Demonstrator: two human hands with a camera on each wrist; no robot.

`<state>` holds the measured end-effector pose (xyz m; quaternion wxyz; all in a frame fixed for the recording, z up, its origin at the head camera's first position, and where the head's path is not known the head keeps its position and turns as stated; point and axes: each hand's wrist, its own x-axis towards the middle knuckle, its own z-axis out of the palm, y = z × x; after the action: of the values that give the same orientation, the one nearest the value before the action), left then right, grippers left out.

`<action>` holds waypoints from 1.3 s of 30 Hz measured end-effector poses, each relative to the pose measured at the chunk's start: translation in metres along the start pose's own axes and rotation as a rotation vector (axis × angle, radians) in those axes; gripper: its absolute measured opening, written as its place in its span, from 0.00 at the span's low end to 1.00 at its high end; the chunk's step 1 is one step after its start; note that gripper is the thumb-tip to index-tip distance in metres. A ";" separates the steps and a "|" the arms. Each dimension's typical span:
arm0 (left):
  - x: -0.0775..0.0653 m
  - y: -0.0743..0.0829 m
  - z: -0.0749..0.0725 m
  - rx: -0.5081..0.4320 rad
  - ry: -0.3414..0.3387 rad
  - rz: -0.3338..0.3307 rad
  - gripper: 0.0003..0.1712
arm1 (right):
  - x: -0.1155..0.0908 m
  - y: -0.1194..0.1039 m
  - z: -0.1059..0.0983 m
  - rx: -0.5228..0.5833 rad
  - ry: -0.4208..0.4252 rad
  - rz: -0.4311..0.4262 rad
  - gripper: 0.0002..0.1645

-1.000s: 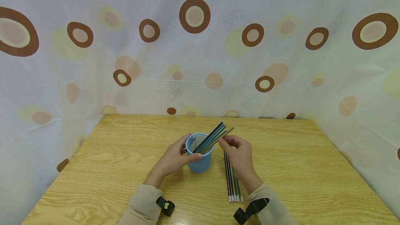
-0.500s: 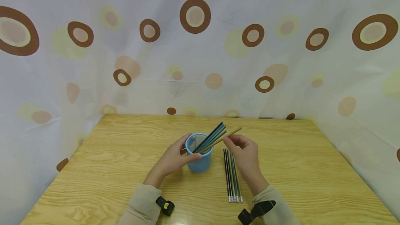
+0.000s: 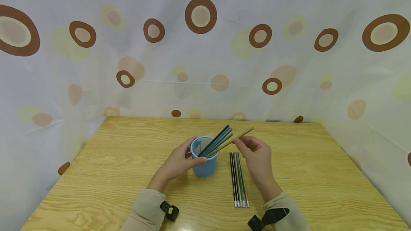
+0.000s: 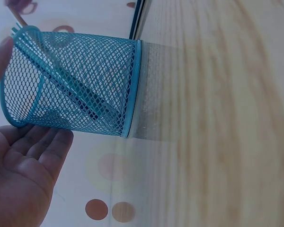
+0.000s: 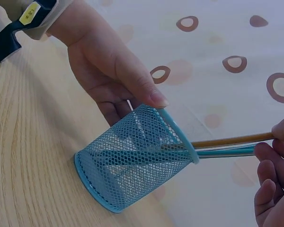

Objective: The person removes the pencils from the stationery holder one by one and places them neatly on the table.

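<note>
My left hand [image 3: 176, 163] holds a light blue mesh pencil cup [image 3: 205, 168] around its rim, thumb on the near side, fingers behind. The cup stands on the table. Several pencils [image 3: 221, 139], teal and dark ones, lean rightward inside it. Thumb and fingertips of my right hand [image 3: 257, 158] pinch a tan pencil [image 3: 246, 132], whose lower end is still inside the cup. In the right wrist view, this tan pencil [image 5: 232, 141] crosses the rim beside a teal one [image 5: 227, 152]. The left wrist view shows pencils slanting through the mesh of the cup [image 4: 71, 85].
Just right of the cup, several pencils [image 3: 238, 183] lie side by side on the wooden table [image 3: 305, 174], eraser ends toward me. A patterned cloth [image 3: 221, 60] hangs behind the table and along its sides.
My right hand has moved right, drawing the tan pencil farther out of the cup and away from the others. The left hand and cup stay put.
</note>
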<state>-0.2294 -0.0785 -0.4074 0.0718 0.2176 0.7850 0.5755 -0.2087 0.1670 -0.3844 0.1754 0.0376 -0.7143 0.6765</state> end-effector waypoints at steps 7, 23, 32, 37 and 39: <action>-0.008 0.017 -0.001 -0.004 -0.003 0.010 0.44 | 0.000 -0.006 -0.005 0.016 0.023 -0.008 0.14; 0.008 -0.023 -0.001 0.024 -0.002 0.020 0.46 | -0.001 -0.017 -0.018 0.073 0.056 -0.037 0.13; 0.008 -0.023 -0.002 0.031 -0.005 0.014 0.48 | -0.001 -0.024 -0.023 0.104 0.075 -0.060 0.11; 0.008 -0.023 -0.002 0.028 0.003 0.010 0.48 | -0.001 -0.026 -0.025 0.121 0.084 -0.061 0.11; 0.008 -0.023 -0.002 0.024 0.005 0.008 0.48 | -0.001 -0.027 -0.025 0.129 0.090 -0.062 0.11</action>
<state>-0.2428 -0.0821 -0.4269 0.0648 0.2202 0.7911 0.5671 -0.1952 0.1896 -0.3581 0.2256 0.0406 -0.6590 0.7164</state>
